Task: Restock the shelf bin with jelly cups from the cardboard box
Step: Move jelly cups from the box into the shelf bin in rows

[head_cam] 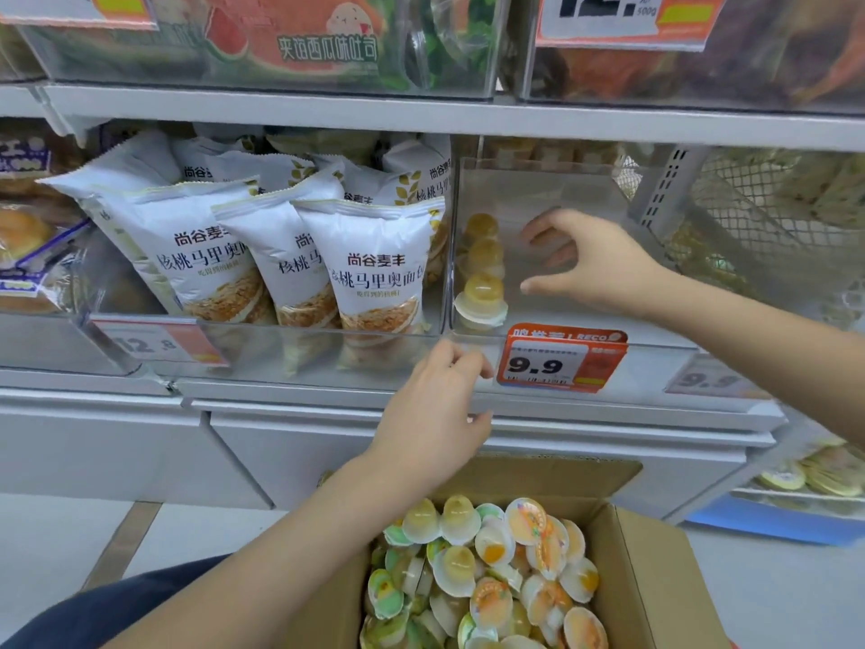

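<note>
— What's in the clear shelf bin [552, 199]?

— A short row of yellow jelly cups [482, 292] against its left wall, domes up, one behind another. The rest of the bin floor is bare.

— And the cardboard box [655, 569]?

— It sits open at the bottom of the view, below the shelf, heaped with loose cups [491, 573]: yellow, orange and green ones, lying at all angles, some showing their printed lids.

— Where are the hands?

— The right hand [594, 264] is inside the bin, just to the right of the cup row, fingers and thumb spread apart and holding nothing. It does not touch the cups. The left hand [435, 405] is in front of the bin's lower front edge, above the box, fingers curled toward the thumb; I cannot tell whether it pinches anything.

— What's beside the bin?

— To the left, a wider clear bin [262, 353] packed with white bread bags [374, 269], standing upright and leaning on each other. Further right, a wire mesh basket [767, 217] with pale packets in it.

— Any writing?

— An orange price tag [561, 360] on the bin's front reads 9.9, with "RECO" along its top. The tag [159, 344] under the bread bags shows 12.8, blurred. The bags carry Chinese text, 尚谷麦丰 at the top. On the shelf above, a packet [299, 39] with a watermelon picture reads 夹馅西瓜味吐司, and a tag [622, 16] at the upper right starts with 12.
</note>
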Tool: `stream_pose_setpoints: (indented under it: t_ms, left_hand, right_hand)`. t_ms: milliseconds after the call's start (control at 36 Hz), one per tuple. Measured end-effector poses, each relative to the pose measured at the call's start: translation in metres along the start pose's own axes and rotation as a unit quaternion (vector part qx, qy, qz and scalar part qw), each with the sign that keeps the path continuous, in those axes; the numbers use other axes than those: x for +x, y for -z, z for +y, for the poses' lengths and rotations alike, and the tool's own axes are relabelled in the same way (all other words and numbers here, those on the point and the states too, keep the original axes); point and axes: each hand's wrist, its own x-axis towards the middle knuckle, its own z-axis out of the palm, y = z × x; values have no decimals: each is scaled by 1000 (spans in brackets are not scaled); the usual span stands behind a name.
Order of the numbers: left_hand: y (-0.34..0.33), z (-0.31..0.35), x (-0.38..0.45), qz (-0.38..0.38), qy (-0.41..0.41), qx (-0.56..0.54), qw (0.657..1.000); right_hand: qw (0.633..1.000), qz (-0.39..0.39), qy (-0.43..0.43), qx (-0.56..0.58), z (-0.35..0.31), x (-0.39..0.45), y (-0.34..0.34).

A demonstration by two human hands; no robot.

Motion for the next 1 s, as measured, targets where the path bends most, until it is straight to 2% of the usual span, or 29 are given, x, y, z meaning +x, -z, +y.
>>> stream_pose_setpoints:
  t_ms: [111,222,278,333,361,417,500,556,722,806,889,1000]
  left_hand:
    - [-14,-4,-13,-41,2,-7,999]
    - [-48,-18,-33,-124,12,-3,992]
    - [-71,-32,-44,-171,23,27,985]
    - [-93,-47,-58,-219,42,52,973]
    - [-105,-55,-65,-242,58,58,967]
    - [-128,-70,-80,-294,79,78,949]
    - [-156,-86,-101,-368,68,135,917]
    - [-171,-94,-113,-395,70,139,905]
    - [-208,-115,-143,-474,110,101,868]
    - [-222,-117,-149,-507,106,105,849]
    - [-238,-119,-152,-499,128,91,852]
    - [-259,-120,-163,-495,152,86,851]
  right_hand:
    - [997,83,2,10,0,-66,17]
    - [986,163,20,6,8,-141,9]
    - [985,172,5,6,16,-176,-9]
    - [990,136,-36,13,29,-209,-39]
    - [993,94,-65,14,37,-225,-59]
    - [991,-38,-124,22,52,-252,-98]
    - [954,-231,-187,30,76,-278,-154]
    - [928,-306,-211,17,85,-287,-184]
    - [881,-387,-271,13,94,-297,-247]
    - [866,-417,-275,-24,94,-308,-270]
    - [862,-414,-289,-50,94,-320,-288]
    - [869,-373,-317,-69,89,-328,-299]
